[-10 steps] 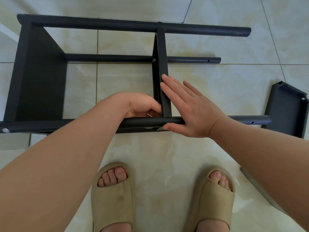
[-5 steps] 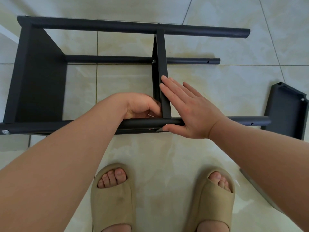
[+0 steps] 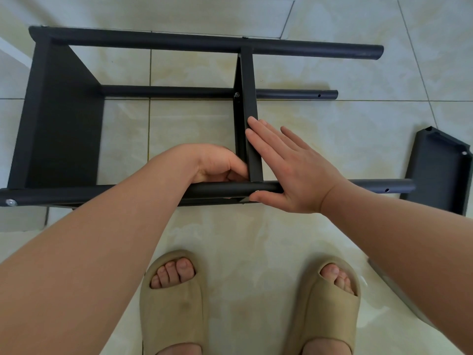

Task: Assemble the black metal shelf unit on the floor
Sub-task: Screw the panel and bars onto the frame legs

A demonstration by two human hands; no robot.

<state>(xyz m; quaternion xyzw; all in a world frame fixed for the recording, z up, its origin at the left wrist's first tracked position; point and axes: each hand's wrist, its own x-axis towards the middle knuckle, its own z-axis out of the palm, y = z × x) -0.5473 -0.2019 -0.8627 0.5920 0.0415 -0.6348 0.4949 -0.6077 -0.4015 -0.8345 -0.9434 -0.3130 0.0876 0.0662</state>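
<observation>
The black shelf unit [image 3: 64, 119] lies on its side on the tiled floor [image 3: 192, 124], from 9 o'clock across to 3 o'clock. Its end shelf sits at 9 o'clock. Three poles run from it toward 3 o'clock: the far pole [image 3: 179, 43], the middle pole [image 3: 166, 91] and the near pole [image 3: 225, 189]. Their ends at the 3 o'clock side are joined to nothing. The middle shelf [image 3: 249, 103] stands across the poles near the centre.

Floor tiles show in the gap between the end shelf and the middle shelf. More tiles show from the middle shelf out to 3 o'clock. A loose shelf [image 3: 440, 175] lies at 3 o'clock, just beside the tip of the near pole.

The right hand [image 3: 294, 170] is flat and spread wide. Its fingers [image 3: 258, 139] lie straight against the middle shelf, and its thumb touches the underside of the near pole. The left hand [image 3: 217, 165] is tucked in the corner where the middle shelf meets the near pole. Its fingers are curled under, and I cannot tell if they hold anything.

Two tan sandals [image 3: 174, 303] stand at 6 o'clock, near the pole but apart from it.

The near pole's 9 o'clock end is cut off by the edge, past a silver screw [image 3: 10, 202]. The arms hide parts of the near pole. A grey thing [image 3: 378, 274] at 4 o'clock peeks from under the right arm, and it is too hidden to tell what it is.
</observation>
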